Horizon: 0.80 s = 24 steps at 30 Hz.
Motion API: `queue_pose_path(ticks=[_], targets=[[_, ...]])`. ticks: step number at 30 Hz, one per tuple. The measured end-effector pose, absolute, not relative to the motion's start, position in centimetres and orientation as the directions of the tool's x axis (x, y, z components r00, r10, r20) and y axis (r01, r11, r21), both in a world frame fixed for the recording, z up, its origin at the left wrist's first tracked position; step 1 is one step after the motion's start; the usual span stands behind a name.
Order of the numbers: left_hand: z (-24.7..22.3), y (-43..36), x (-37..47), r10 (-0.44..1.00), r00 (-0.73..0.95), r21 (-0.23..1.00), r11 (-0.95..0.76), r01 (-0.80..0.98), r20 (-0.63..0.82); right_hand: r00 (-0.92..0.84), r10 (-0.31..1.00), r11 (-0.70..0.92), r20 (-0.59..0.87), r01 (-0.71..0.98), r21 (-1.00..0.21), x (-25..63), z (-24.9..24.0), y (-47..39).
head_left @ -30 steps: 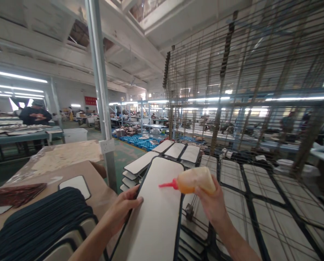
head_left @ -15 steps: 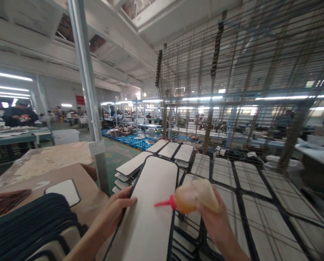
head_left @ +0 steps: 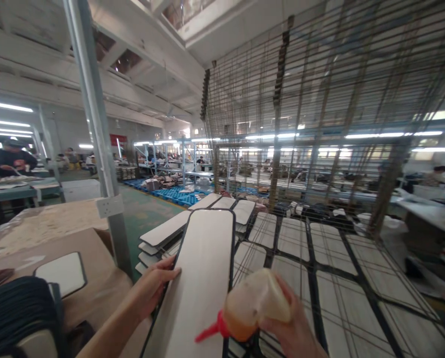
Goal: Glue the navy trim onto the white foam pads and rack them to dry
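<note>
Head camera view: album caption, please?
Left hand grips a dark-edged white panel; right hand holds a red-tipped bottle.

Arms (head_left: 112, 325) forward, left fingers (head_left: 166, 274) pinch, right fingers (head_left: 277, 330) squeeze.

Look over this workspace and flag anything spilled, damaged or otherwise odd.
Only one mild oddity: the bottle in the right hand has a creased, dented side, probably just from being squeezed. I see no obvious spill on the pale panel that the left hand holds, though blur could hide small drops.
</note>
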<state>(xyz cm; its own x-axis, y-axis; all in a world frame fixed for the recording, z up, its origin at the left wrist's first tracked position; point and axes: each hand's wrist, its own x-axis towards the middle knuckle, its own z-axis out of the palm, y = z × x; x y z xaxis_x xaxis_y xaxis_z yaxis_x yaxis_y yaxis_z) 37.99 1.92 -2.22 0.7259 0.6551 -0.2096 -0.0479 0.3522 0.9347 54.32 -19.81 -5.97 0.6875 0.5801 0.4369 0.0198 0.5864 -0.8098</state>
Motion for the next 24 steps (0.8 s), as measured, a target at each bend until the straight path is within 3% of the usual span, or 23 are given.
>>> queue_pose_path(ticks=[5, 8, 12, 18, 22, 24], targets=[[-2.5, -0.3, 41.4, 0.53, 0.835, 0.952, 0.305, -0.021, -0.151, 0.789, 0.317, 0.61, 0.527, 0.255, -0.75, 57.9, -3.8, -19.3], [-3.2, -1.1, 43.7, 0.494, 0.856, 0.954, 0.3, -0.002, -0.153, 0.748, 0.371, 0.592, 0.55, 0.266, -0.761, 58.6, -3.8, -20.1], [-4.2, -0.3, 47.5, 0.58, 0.783, 0.953, 0.298, 0.052, -0.224, 0.668, 0.5, 0.606, 0.551, 0.185, -0.773, 58.5, -4.5, -22.4], [-4.1, 1.4, 55.1, 0.551, 0.795, 0.961, 0.237, 0.143, -0.254, 0.93, 0.11, 0.757, 0.351, 0.15, -0.636, 64.6, -0.6, -26.6], [-4.6, 1.6, 62.6, 0.406, 0.885, 0.972, 0.155, 0.178, -0.227, 0.99, -0.048, 0.728, 0.136, 0.128, -0.673, 68.2, -0.8, -30.2], [-5.0, 1.9, 67.0, 0.356, 0.911, 0.978, 0.099, 0.183, -0.206, 0.975, -0.148, 0.662, 0.167, 0.223, -0.716, 69.3, -2.1, -31.6]])
